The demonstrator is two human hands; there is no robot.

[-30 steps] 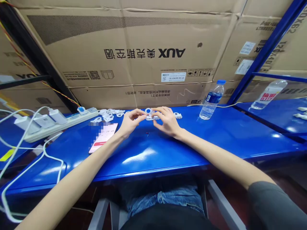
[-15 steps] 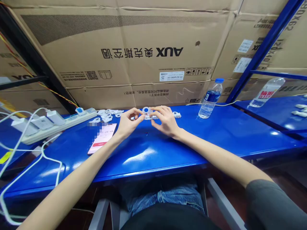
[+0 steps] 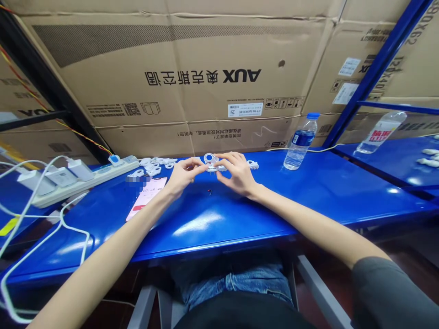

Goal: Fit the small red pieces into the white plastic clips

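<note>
A small white plastic part with a round ring [image 3: 209, 158] is held up between both hands, just above the blue table. My right hand [image 3: 238, 172] pinches it from the right, thumb below and fingers above. From the left, my left hand [image 3: 185, 174] closes thumb and index finger at the part's lower edge; whatever sits between those fingertips is too small to make out. Another white plastic part [image 3: 253, 164] lies right behind my right hand. Below the held part, a tiny dark-red piece [image 3: 210, 192] rests on the table.
Several white plastic parts [image 3: 154, 165] are piled at the back left, near a phone [image 3: 147, 196]. A power strip with chargers [image 3: 82, 180] and loose white cables borders the left. A water bottle [image 3: 299, 144] stands back right. Large cardboard boxes [image 3: 206, 45] wall the back.
The ring part has tipped back slightly between the hands. My left fingertips have shifted a little to the right along its lower edge. My right hand has hardly moved.
</note>
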